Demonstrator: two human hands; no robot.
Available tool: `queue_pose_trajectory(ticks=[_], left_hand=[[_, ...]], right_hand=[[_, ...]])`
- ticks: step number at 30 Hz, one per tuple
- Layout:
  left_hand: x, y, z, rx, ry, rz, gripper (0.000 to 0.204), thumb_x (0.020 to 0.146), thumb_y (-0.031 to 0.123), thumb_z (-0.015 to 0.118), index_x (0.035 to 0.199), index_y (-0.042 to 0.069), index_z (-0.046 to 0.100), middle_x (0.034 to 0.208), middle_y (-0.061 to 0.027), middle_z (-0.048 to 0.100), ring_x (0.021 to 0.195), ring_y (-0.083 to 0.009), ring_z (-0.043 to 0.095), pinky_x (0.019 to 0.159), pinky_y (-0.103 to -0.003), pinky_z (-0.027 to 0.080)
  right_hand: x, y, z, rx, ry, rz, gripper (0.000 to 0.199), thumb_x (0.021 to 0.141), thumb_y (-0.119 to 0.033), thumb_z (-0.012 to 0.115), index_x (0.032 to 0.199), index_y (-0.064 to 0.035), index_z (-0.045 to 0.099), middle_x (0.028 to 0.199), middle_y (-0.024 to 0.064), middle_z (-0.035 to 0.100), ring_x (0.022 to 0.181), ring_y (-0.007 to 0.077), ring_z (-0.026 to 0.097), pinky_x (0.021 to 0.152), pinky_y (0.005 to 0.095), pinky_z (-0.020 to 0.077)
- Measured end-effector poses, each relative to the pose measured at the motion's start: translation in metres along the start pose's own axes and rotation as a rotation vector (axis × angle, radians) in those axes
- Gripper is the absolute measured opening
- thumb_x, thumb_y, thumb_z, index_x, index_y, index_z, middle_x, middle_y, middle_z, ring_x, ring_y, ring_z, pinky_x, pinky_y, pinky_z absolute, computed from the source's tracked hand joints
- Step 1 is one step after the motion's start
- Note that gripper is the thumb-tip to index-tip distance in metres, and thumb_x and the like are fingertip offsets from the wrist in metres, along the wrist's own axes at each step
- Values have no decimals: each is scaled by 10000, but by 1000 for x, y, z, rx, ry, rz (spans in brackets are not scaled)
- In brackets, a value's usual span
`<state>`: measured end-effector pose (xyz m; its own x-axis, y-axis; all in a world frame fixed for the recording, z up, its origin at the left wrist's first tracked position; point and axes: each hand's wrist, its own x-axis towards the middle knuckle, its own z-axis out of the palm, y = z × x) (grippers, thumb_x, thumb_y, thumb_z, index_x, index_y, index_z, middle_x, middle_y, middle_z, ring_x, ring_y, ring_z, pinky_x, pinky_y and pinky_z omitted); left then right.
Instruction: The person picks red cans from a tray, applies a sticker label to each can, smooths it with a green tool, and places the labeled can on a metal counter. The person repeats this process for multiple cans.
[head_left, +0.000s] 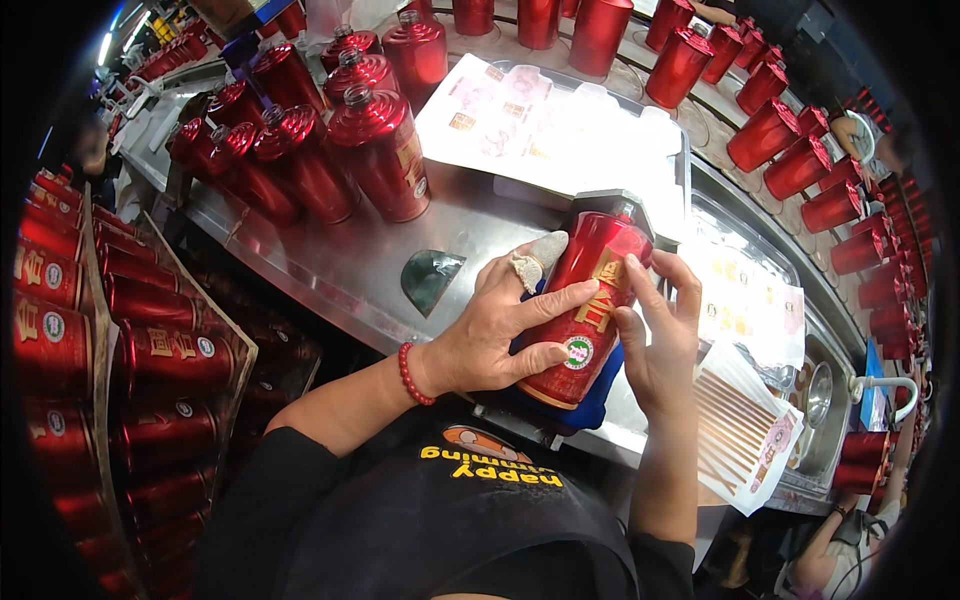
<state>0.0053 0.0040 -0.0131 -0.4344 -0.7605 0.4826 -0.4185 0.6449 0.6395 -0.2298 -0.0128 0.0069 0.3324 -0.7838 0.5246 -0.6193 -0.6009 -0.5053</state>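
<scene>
A glossy red bottle [563, 335] with gold lettering and a round green-and-white badge lies tilted on a blue cloth [597, 402] at the bench's near edge. My left hand [500, 318] is closed on its left side, two fingers lying across the front. Whitish covers wrap one or two of those fingers, and red beads circle the wrist. From the right, my right hand [662, 318] bends its fingers in, with index finger and thumb against the bottle beside the gold lettering. A dark green flat scraper-like piece [432, 280] lies left of my left hand.
Several red bottles [385, 150] stand at the back left of the metal bench [350, 255]. Sticker sheets [500, 115] lie behind the held bottle, and a sheet of brown strips [745, 425] lies at right. Bottles line a curved conveyor beyond; crated bottles [165, 360] fill the left.
</scene>
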Motion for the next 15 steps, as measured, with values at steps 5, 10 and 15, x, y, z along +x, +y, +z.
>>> queue_pose_trajectory(ticks=[5, 10, 15], left_hand=[[0, 0, -1, -22, -22, -20, 599, 966, 491, 613, 1485, 199, 548, 1548, -300, 353, 1393, -446, 374, 1171, -514, 244], [-2, -2, 0, -15, -27, -3, 633, 982, 494, 594, 1512, 160, 504, 1545, -292, 365, 1392, -442, 384, 1171, -509, 244], [-6, -7, 3, -313, 54, -117, 745, 1040, 490, 505, 1560, -12, 324, 1544, -242, 399, 1432, -358, 384, 1187, -427, 268]], right_hand=[[0, 2, 2, 9, -9, 11, 418, 995, -273, 654, 1353, -58, 637, 1373, 178, 493, 1252, 317, 523, 993, 414, 500], [1, 0, 2, 35, 14, 26, 439, 925, -183, 716, 1340, -54, 654, 1382, 199, 505, 1201, 329, 540, 1029, 430, 466], [-13, -5, -4, 13, -13, 85, 482, 971, -293, 673, 1390, -62, 614, 1413, 196, 483, 1198, 325, 540, 1019, 433, 470]])
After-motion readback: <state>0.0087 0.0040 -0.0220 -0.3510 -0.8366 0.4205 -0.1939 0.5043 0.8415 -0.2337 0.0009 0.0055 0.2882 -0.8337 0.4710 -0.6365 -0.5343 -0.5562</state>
